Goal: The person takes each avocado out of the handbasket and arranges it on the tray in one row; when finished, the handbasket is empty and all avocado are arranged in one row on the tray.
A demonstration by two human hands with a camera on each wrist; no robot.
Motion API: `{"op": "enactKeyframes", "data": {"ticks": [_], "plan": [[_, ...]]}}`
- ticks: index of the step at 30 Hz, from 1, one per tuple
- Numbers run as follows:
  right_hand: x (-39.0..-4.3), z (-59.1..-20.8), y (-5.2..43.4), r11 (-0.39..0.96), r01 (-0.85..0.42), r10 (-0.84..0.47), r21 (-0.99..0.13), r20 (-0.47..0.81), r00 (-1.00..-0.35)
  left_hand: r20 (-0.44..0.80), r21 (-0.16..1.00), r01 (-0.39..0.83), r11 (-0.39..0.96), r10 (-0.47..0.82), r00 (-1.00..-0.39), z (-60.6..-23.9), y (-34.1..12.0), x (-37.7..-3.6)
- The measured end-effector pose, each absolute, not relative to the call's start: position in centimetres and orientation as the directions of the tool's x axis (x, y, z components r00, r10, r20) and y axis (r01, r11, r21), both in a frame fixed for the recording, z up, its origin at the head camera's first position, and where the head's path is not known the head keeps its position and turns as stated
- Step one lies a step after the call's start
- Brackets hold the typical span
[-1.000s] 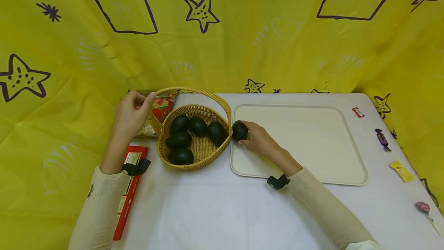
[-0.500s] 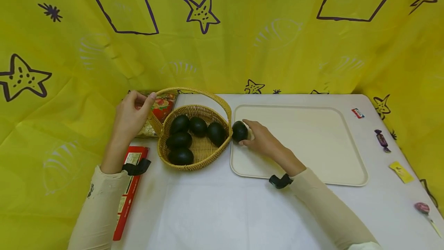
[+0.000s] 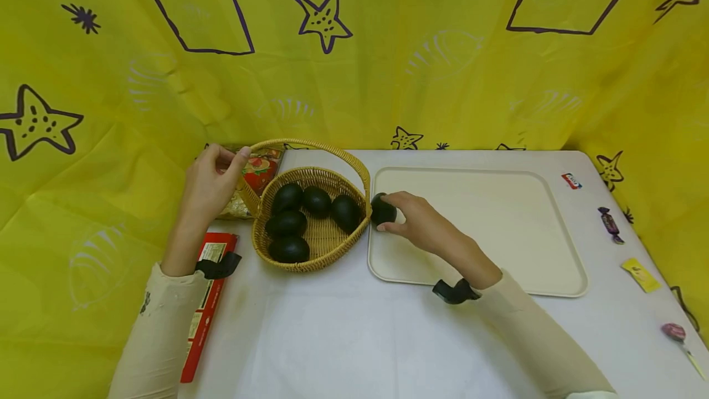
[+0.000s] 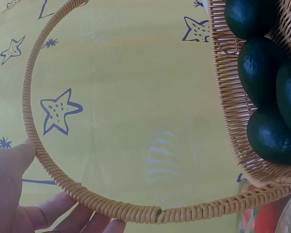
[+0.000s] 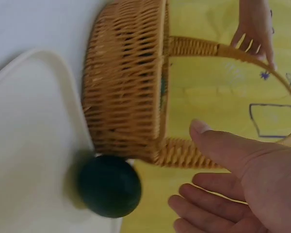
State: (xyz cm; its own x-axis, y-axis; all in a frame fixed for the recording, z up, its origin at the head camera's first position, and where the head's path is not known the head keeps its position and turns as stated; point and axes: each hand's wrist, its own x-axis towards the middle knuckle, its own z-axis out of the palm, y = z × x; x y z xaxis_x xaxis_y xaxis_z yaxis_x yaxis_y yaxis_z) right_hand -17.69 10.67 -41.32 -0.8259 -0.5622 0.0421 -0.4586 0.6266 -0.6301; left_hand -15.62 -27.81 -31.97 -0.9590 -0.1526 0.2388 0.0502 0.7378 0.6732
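In the head view, a wicker basket stands left of centre with several dark green avocados inside. My left hand holds the left side of its arched handle; the left wrist view shows the thumb on one side of the handle and fingers behind it. Another avocado sits on the cream tray's left edge, right beside the basket. My right hand is close to this avocado, thumb and fingers spread. In the right wrist view, a gap shows between the fingers and the avocado.
The cream tray lies right of the basket. Behind the basket is a shiny red and gold packet. A red box lies under the left forearm. Along the right table edge are wrapped sweets and a lollipop.
My right hand has let go of the avocado at the tray's left edge, its fingers drawing back slightly to the right. The left hand and the basket have stayed in place.
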Motion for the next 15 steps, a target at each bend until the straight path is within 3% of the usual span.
{"op": "enactKeyframes", "data": {"ticks": [15], "plan": [[-14.9,-37.6,6.8,0.643,-0.48,-0.603,-0.597,-0.008,-0.798,0.246,0.665,0.052,0.745,-0.153,-0.957,-31.9,-27.8,-15.6]]}}
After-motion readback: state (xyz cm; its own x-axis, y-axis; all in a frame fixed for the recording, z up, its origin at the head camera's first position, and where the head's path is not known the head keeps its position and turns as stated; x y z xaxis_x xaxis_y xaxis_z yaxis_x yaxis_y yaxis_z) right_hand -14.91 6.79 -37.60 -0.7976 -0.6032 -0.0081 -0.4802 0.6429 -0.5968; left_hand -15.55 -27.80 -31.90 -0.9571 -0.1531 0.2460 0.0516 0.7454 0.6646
